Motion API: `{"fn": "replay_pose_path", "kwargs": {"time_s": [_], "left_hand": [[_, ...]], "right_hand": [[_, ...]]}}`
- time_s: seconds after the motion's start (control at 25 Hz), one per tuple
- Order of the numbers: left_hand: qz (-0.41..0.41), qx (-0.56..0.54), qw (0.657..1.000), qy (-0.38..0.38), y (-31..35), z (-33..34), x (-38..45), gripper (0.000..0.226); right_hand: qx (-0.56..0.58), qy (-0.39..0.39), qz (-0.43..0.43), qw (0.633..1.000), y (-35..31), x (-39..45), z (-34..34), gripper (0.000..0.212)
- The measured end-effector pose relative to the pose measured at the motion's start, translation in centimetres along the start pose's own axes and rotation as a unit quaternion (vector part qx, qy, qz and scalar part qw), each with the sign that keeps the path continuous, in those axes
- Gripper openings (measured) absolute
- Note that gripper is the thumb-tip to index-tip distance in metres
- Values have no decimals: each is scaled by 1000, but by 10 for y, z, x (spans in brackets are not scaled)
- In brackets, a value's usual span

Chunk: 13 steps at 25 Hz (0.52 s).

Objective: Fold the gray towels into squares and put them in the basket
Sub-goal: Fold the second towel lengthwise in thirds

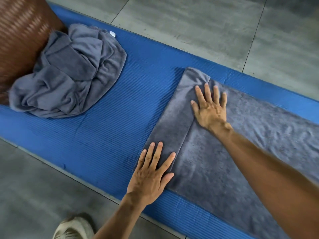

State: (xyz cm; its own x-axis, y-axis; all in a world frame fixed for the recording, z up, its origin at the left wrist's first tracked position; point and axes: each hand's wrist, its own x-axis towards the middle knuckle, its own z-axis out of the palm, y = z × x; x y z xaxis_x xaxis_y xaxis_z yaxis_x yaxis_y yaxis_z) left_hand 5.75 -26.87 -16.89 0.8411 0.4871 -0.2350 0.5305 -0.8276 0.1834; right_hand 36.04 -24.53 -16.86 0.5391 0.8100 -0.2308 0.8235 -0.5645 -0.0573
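The left hand [151, 173] is laid flat, palm down, with its fingers straight and slightly spread; it is extended from a bare forearm entering at the bottom edge. Its fingers are pressed on the near end of a folded-over strip of the gray towel [241, 144], while the heel of the hand lies over the towel's near left corner and the mat. The right hand [209, 107] is likewise held flat and fully extended, fingers fanned, at the end of a long forearm reaching in from the lower right corner. It is pressed on the far part of the same strip, across the fold edge, with nothing gripped. The towel is spread on a ribbed blue mat [107, 126] and runs off the right edge; its left end is turned over onto itself as a narrow band. Well apart to the left, a crumpled pile of gray towels [69, 73] is heaped on the mat, touching a brown woven basket [22, 31] at the upper left corner. The mat is laid on a gray tiled floor [189, 23]. A pale shoe [74, 228] is seen at the bottom edge.
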Motion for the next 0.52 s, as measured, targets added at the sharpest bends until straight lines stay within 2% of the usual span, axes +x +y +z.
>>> {"fn": "replay_pose_path", "kwargs": {"time_s": [0.08,0.12,0.16,0.24,0.32,0.4,0.52], "left_hand": [[-19,-43,998,34,2,-8,4,50],[-40,-69,995,58,3,-15,8,44],[-72,-85,990,89,3,-20,13,36],[-173,-108,971,124,2,-33,20,31],[-266,-138,950,89,-1,-40,26,49],[-305,-188,933,37,-7,-40,31,53],[-318,-290,902,25,-16,-39,34,22]], "right_hand": [[-28,82,-13,996,-19,0,-12,50],[-9,123,-45,991,-32,0,-17,39],[38,133,-64,988,-45,0,-23,31],[105,70,-46,991,-70,-2,-31,35],[107,13,3,994,-91,1,-33,51],[108,-1,56,993,-106,6,-37,57],[136,-11,92,986,-111,6,-38,48]]}}
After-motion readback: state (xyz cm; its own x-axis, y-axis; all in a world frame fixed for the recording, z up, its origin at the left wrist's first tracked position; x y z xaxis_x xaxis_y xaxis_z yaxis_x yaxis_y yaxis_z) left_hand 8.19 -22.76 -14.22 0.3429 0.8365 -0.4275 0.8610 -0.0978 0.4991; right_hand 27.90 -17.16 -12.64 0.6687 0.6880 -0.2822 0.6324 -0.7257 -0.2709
